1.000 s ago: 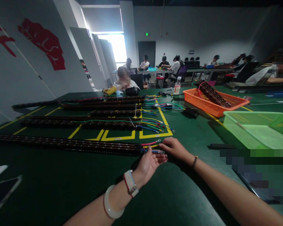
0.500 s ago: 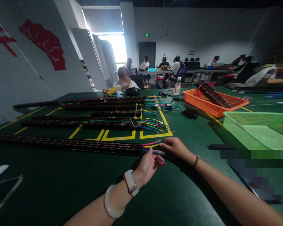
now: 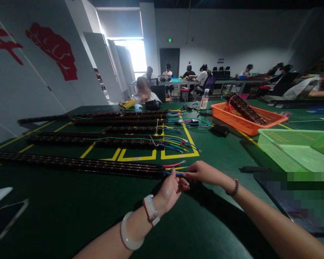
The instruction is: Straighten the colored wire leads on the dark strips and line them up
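Note:
A long dark cable bundle (image 3: 97, 163) lies across the near part of the green table, its red, yellow and blue lead ends at the right. My left hand (image 3: 171, 189) is palm up beneath these ends, fingers curled, with the thumb against the blue lead (image 3: 175, 173). From the right, my right hand (image 3: 201, 172) pinches the tip of the blue lead, and its fingers cover the terminal. The yellow lead (image 3: 178, 168) ends just above those fingers. Higher up lies the red lead (image 3: 175, 165), with a ring terminal, touched by neither hand.
More cable bundles (image 3: 124, 142) lie behind on yellow-taped outlines. At the right stand an orange basket (image 3: 232, 117) holding a bundle and a green basket (image 3: 275, 151). A bottle (image 3: 204, 99) stands at the back, near a seated person (image 3: 145, 93). A white object (image 3: 0, 195) is at left.
My right hand has moved from beside the red and yellow lead ends down onto the blue lead's tip. The left hand has stayed almost in place.

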Action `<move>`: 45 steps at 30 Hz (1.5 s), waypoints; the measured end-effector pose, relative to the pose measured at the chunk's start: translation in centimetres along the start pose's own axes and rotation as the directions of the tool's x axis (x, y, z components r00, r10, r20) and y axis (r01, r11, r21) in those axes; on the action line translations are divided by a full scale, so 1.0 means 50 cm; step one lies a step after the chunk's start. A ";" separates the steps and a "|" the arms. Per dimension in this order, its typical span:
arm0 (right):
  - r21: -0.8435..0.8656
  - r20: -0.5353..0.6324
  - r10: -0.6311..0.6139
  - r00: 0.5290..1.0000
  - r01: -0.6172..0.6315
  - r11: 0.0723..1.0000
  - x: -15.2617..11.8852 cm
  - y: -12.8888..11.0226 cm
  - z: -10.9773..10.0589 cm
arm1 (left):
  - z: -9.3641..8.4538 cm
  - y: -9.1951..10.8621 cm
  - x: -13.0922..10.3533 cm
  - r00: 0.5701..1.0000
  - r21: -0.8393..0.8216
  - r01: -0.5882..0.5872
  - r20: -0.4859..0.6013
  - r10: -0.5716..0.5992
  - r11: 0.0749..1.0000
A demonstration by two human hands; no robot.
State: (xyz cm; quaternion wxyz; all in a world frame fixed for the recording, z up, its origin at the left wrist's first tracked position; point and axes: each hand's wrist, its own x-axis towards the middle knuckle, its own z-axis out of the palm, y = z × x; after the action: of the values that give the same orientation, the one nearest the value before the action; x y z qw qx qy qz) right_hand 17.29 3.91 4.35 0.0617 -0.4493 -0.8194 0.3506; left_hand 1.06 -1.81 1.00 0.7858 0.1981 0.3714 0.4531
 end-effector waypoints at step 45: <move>-0.680 -0.290 -0.566 0.772 0.250 0.689 0.049 0.004 0.054 | 0.006 -0.003 0.000 0.962 0.032 0.087 0.258 -0.092 0.996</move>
State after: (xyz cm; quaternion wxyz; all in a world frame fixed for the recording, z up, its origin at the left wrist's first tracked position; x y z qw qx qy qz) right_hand 14.84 4.51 1.70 0.1941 -0.3150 -0.9258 -0.0769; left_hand 1.40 -1.87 1.09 0.8453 0.2466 0.2785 0.3835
